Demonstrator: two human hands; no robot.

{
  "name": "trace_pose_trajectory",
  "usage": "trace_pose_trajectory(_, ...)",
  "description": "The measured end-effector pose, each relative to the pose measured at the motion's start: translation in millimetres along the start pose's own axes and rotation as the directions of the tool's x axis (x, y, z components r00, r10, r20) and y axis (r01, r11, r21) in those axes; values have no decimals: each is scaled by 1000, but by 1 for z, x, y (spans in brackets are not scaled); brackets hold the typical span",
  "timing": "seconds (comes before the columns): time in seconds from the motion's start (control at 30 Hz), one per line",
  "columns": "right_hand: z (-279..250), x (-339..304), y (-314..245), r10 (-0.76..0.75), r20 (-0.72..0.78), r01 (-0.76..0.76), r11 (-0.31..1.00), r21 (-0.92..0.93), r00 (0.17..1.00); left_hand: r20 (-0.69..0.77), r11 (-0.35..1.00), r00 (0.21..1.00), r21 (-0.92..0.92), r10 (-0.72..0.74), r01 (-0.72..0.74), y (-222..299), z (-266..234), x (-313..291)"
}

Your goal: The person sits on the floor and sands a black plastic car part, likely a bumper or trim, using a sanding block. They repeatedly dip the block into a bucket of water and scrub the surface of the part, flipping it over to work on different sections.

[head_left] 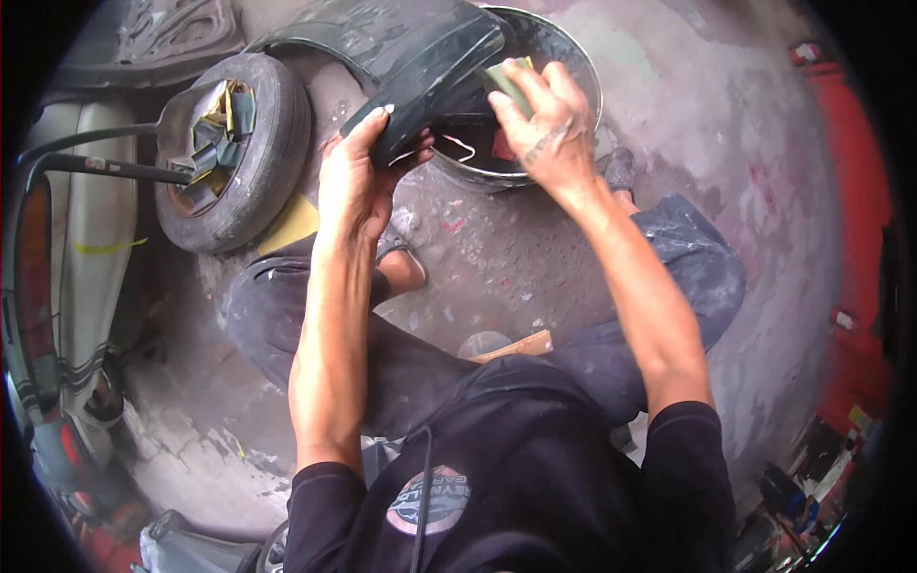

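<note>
A dark, wet-looking car fender reaches from the upper middle toward me, its narrow end over a round metal tub. My left hand grips that narrow end, thumb on top and fingers curled underneath. In my right hand is a folded piece of sandpaper, greenish with a yellow edge, pinched between thumb and fingers just right of the fender. Below, the tub holds something dark, a red piece and a bent white strip. Part of the tub is hidden by the fender and my right hand.
Left of the fender lies a tire with sandpaper scraps piled in its middle. A yellow sheet pokes out beside it. Black metal bars cross the left side. A wooden strip lies between my legs. Red bodywork lines the right.
</note>
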State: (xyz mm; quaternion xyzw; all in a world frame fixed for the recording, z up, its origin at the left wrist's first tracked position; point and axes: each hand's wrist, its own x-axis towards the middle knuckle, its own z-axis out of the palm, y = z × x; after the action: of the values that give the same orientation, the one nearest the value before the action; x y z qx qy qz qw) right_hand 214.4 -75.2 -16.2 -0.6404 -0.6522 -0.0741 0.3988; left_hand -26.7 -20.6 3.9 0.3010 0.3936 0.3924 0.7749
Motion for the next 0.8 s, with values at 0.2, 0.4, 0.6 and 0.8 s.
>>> trace_pose_trajectory(0.2, -7, -14, -29, -132, 59, 131, 991, 25, 989, -27, 1000, 999, 5, -21, 21, 1, 0, -5)
trace_pose_trajectory(0.4, -14, -15, -47, 18, 78, -20, 1000, 20, 997, -19, 1000, 1000, -1, -8, 8, -3, 2, -3)
trace_pose_trajectory(0.6, -11, -17, -10, 69, -18, -68, 995, 77, 997, -30, 1000, 1000, 10, -4, 4, 1, 7, -8)
trace_pose_trajectory(0.8, -10, -28, -62, 70, 54, -75, 993, 95, 996, -61, 998, 997, -33, 52, -54, 1, 6, -6)
